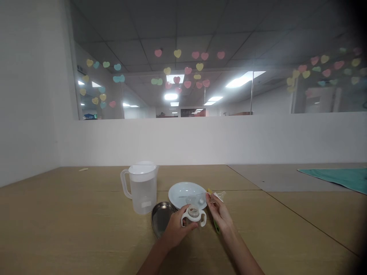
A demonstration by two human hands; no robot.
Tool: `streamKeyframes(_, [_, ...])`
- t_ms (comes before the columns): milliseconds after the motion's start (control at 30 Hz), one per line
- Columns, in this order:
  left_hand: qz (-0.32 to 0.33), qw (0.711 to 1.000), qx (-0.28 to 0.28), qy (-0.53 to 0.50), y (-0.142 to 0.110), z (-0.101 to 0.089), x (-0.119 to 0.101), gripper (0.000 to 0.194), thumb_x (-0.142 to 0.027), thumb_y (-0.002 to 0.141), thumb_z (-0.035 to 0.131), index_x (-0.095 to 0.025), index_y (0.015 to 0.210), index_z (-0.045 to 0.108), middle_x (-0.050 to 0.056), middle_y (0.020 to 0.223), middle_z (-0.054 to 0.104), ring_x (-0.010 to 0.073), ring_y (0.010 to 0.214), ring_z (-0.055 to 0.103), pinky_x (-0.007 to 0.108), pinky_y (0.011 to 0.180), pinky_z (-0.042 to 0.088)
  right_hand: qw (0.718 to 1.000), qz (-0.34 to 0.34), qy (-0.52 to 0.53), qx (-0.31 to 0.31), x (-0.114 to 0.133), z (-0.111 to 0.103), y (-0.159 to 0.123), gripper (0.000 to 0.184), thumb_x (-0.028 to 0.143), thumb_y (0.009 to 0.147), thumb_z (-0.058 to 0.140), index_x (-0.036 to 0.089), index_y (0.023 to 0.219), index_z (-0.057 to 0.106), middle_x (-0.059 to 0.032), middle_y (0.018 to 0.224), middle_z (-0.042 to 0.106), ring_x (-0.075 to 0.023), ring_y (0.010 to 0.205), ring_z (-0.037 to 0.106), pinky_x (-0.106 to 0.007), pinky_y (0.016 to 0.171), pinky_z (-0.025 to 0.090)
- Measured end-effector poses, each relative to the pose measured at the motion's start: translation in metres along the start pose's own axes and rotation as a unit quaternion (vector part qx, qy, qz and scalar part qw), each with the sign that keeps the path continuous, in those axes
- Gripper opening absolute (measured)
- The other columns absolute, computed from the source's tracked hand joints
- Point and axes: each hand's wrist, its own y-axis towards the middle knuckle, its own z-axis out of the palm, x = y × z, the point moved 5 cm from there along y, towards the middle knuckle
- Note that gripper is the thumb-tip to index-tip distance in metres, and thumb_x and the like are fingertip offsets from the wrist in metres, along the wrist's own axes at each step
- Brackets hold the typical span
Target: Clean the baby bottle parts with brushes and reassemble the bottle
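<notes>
Bottle (194,212) with a white two-handled collar: held upright in your left hand (174,230), above the counter (86,221), well in from its back edge, nearer you than the pale bowl (171,198). Left fingers: partly curled, closed around the collar's left side. Right hand (221,216): fingertips drawn together beside the bowl; grip and contents cannot be told. Estimate: light, stiff, slippery if wet. Take it by collar or handles, open neck level.

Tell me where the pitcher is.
In the head view, the pitcher stands on the table at left, left of the plate and beside the metal dish.
</notes>
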Motion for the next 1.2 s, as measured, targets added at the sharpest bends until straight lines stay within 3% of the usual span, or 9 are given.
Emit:
streamKeyframes(233, [-0.003, 1.0, 0.001, 0.009, 0.0, 0.001, 0.001, 0.059, -0.04, 0.073, 0.063, -0.016, 0.126, 0.051, 0.005, 0.098, 0.065, 0.0151, 0.079, 0.052, 0.023, 0.071, 0.042, 0.985, -0.1, -0.103, -0.092, 0.005, -0.008, -0.003, 0.049, 0.016, 0.045, 0.078, 0.024, 0.082, 0.046, 0.0068, 0.074, 0.058, -0.0125, 0.07, 0.058, -0.026, 0.069, 0.052])
streamKeyframes(300, [0.003, 1.0, 0.0, 0.009, 0.0, 0.001, 0.001, 0.058, -0.041, 0.073, 0.062, -0.017, 0.125, 0.051, 0.004, 0.099, 0.065, 0.0155, 0.08, 0.053, 0.023, 0.071, 0.042, 0.95, -0.187, -0.226, -0.109, 0.016, -0.003, -0.01, 0.048, 0.019, 0.049, 0.074, 0.024, 0.088, 0.045, 0.0057, 0.077, 0.056, -0.0134, 0.071, 0.055, -0.028, 0.071, 0.049])
streamKeyframes(367, [0.004, 1.0, 0.002, 0.008, 0.0, 0.002, 0.003, 0.057, -0.041, 0.074, 0.062, -0.017, 0.125, 0.051, 0.005, 0.1, 0.064, 0.0158, 0.081, 0.053, 0.023, 0.071, 0.041, 0.876, -0.276, -0.385, -0.088, 0.024, 0.011, -0.019, 0.037, 0.025, 0.058, 0.066, 0.022, 0.09, 0.047, 0.001, 0.083, 0.056, -0.0172, 0.078, 0.054, -0.033, 0.076, 0.046])
streamKeyframes(467, [-0.001, 1.0, 0.003, 0.009, 0.001, 0.002, 0.005, 0.058, -0.041, 0.074, 0.062, -0.017, 0.125, 0.051, 0.006, 0.101, 0.064, 0.0165, 0.082, 0.053, 0.024, 0.072, 0.041, 0.791, -0.318, -0.522, -0.011, 0.023, 0.03, -0.028, 0.025, 0.027, 0.068, 0.052, 0.021, 0.093, 0.05, -0.0052, 0.091, 0.055, -0.022, 0.087, 0.053, -0.038, 0.081, 0.043])
streamKeyframes(667, [-0.002, 1.0, 0.005, 0.008, -0.001, 0.001, 0.002, 0.06, -0.042, 0.074, 0.062, -0.016, 0.127, 0.049, 0.006, 0.102, 0.064, 0.0164, 0.082, 0.054, 0.024, 0.072, 0.042, 0.739, -0.319, -0.593, 0.009, 0.023, 0.033, -0.036, 0.03, 0.022, 0.071, 0.042, 0.022, 0.1, 0.052, -0.0076, 0.098, 0.052, -0.0229, 0.087, 0.054, -0.038, 0.078, 0.045])
streamKeyframes(833, [-0.01, 1.0, 0.004, 0.008, -0.001, 0.002, 0.001, 0.059, -0.04, 0.074, 0.063, -0.018, 0.127, 0.049, 0.005, 0.107, 0.063, 0.0175, 0.087, 0.055, 0.026, 0.076, 0.043, 0.747, -0.307, -0.586, 0.059, 0.023, 0.038, -0.036, 0.03, 0.024, 0.069, 0.047, 0.023, 0.099, 0.052, -0.0063, 0.099, 0.055, -0.0224, 0.09, 0.055, -0.037, 0.081, 0.045])
streamKeyframes(1033, [-0.012, 1.0, -0.011, 0.027, 0.0, -0.002, 0.005, 0.08, -0.045, 0.065, 0.071, -0.017, 0.134, 0.04, 0.011, 0.127, 0.053, 0.0232, 0.104, 0.053, 0.033, 0.091, 0.041, 0.816, -0.222, -0.532, 0.049, 0.02, 0.035, -0.029, 0.044, 0.043, 0.066, 0.062, 0.021, 0.102, 0.048, -0.0032, 0.089, 0.063, -0.0223, 0.082, 0.059, -0.037, 0.077, 0.046])
streamKeyframes(1100, [0.008, 0.996, -0.064, 0.068, -0.001, -0.013, -0.011, 0.082, -0.046, 0.064, 0.072, -0.016, 0.133, 0.041, 0.012, 0.131, 0.049, 0.0249, 0.108, 0.051, 0.037, 0.097, 0.037, 0.843, -0.198, -0.498, 0.043, 0.017, 0.032, -0.026, 0.049, 0.047, 0.065, 0.064, 0.02, 0.102, 0.048, -0.0033, 0.088, 0.064, -0.0218, 0.08, 0.06, -0.036, 0.075, 0.047])
streamKeyframes(1200, [0.083, 0.981, -0.158, 0.079, -0.004, -0.042, -0.071, 0.052, -0.04, 0.077, 0.062, -0.018, 0.122, 0.052, 0.01, 0.121, 0.057, 0.0224, 0.105, 0.052, 0.037, 0.094, 0.039, 0.872, -0.159, -0.458, 0.068, 0.01, 0.03, -0.022, 0.05, 0.049, 0.065, 0.064, 0.019, 0.102, 0.048, -0.0036, 0.089, 0.065, -0.0213, 0.08, 0.061, -0.034, 0.074, 0.047])
